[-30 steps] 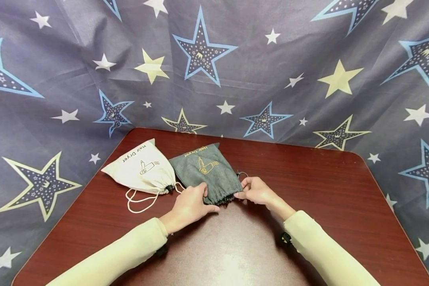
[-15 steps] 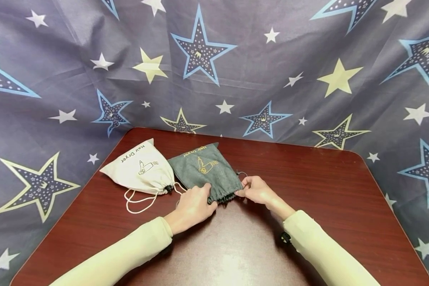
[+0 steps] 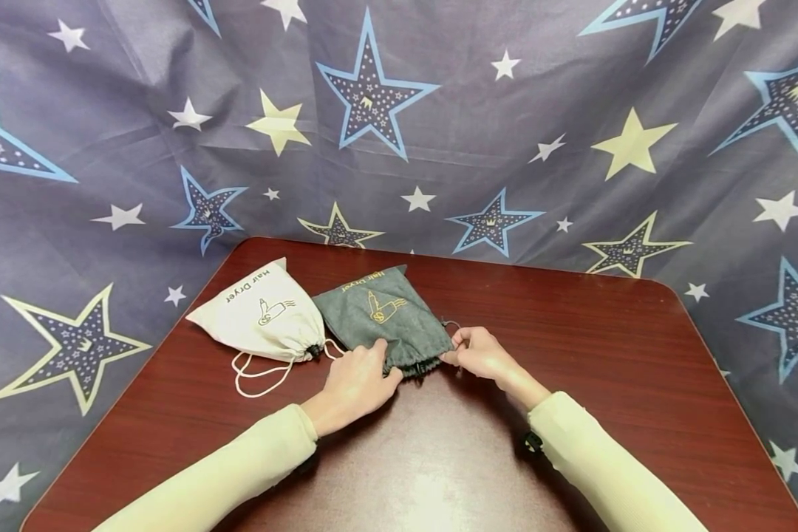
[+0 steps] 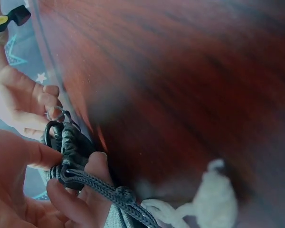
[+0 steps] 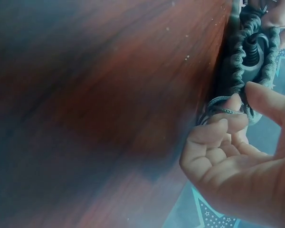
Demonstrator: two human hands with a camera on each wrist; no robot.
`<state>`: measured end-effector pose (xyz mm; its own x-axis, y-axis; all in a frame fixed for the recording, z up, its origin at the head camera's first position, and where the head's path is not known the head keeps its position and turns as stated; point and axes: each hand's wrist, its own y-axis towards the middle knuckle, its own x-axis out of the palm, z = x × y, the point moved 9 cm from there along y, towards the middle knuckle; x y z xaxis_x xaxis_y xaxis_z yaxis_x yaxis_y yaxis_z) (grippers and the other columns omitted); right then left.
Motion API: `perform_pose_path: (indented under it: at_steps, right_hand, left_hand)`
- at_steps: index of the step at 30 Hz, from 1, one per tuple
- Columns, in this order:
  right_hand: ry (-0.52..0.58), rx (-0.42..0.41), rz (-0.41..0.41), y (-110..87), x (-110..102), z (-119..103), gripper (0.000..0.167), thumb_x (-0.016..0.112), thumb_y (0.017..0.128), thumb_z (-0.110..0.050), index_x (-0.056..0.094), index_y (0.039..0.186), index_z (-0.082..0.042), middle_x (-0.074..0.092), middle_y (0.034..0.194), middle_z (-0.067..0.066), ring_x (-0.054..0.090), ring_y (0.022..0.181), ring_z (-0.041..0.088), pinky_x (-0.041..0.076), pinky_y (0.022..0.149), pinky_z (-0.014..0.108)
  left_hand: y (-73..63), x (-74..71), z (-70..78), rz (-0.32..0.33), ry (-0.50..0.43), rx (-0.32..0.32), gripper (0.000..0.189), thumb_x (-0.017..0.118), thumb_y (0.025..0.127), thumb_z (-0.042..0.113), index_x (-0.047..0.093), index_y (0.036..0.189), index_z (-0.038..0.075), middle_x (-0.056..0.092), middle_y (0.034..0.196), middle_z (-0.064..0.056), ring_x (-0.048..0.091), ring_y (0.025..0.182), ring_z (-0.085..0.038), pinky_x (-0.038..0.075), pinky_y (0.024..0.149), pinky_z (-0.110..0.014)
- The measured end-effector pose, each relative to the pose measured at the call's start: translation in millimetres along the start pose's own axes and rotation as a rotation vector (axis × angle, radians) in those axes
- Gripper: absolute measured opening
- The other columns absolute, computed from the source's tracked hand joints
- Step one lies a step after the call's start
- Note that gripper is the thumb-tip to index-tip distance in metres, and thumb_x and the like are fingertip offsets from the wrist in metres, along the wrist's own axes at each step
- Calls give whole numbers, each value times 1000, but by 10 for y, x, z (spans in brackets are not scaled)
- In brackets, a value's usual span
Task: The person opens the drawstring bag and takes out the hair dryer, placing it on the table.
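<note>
A dark grey drawstring bag (image 3: 382, 310) with yellow "Hair Dryer" lettering lies on the table, its gathered mouth facing the person. My left hand (image 3: 357, 384) grips the left end of that mouth; in the left wrist view its thumb and fingers pinch the ruffled cloth beside a braided cord (image 4: 102, 184). At the other end my right hand (image 3: 482, 353) pinches the mouth's corner, with drawstring loops (image 5: 221, 105) at its fingertips. Through the parted mouth, the right wrist view shows a black ribbed cord end (image 5: 251, 53) inside. The bag's underside is hidden.
Left of the grey bag, nearly touching it, lies a white drawstring bag (image 3: 262, 310) with white cord loops trailing toward the person. The reddish-brown table (image 3: 592, 332) backs onto a star-patterned cloth (image 3: 465, 133).
My left hand has drawn its thumb in and closed on the mouth's left end. The right hand stays at its corner with only slight motion, and both bags lie where they were.
</note>
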<state>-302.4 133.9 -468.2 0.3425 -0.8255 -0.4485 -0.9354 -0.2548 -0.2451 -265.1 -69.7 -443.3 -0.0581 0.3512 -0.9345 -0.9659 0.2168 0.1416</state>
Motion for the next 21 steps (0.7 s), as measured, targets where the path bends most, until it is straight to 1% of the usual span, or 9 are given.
perform_pose_path:
  at_steps: [3, 6, 9, 14, 18, 21]
  right_hand:
    - [-12, -12, 15, 10, -14, 1, 20, 75, 94, -10, 56, 89, -5, 54, 67, 3, 57, 65, 22, 38, 64, 31]
    - [-30, -20, 36, 19, -44, 15, 17, 75, 93, -10, 58, 91, -6, 64, 74, 6, 62, 70, 26, 42, 64, 32]
    - [-26, -13, 41, 18, -66, 32, 17, 74, 94, -11, 59, 93, -6, 64, 77, 6, 62, 73, 27, 41, 62, 32]
    - [-29, -8, 44, 7, -96, 32, 17, 74, 95, -13, 58, 93, -6, 64, 78, 6, 58, 74, 23, 38, 63, 32]
    - [-34, -7, 54, 5, -113, 30, 17, 74, 95, -13, 58, 93, -6, 64, 78, 5, 60, 76, 26, 38, 63, 32]
    - [-37, -8, 69, 9, -132, 31, 17, 74, 94, -12, 58, 92, -7, 63, 75, 5, 58, 72, 24, 38, 62, 31]
  left_hand:
    - [-13, -20, -2, 6, 7, 4, 27, 69, 86, 33, 61, 95, 9, 69, 81, -18, 69, 69, -39, 53, 56, -52]
    - [-22, -34, -10, 6, 21, 8, 27, 70, 85, 32, 60, 93, 8, 69, 80, -20, 69, 69, -40, 53, 56, -53]
    - [-27, -35, -31, 2, 30, 10, 27, 71, 85, 32, 60, 93, 8, 68, 79, -19, 69, 69, -41, 53, 56, -53]
    - [-42, -27, -61, -9, 42, 18, 26, 71, 86, 32, 60, 92, 9, 67, 78, -16, 69, 70, -40, 53, 56, -52]
    - [-58, -25, -82, -19, 50, 20, 26, 71, 85, 31, 58, 90, 10, 66, 75, -14, 68, 67, -38, 53, 56, -52]
    - [-70, -30, -105, -35, 58, 9, 26, 70, 84, 32, 57, 91, 10, 66, 75, -13, 67, 65, -37, 53, 55, -52]
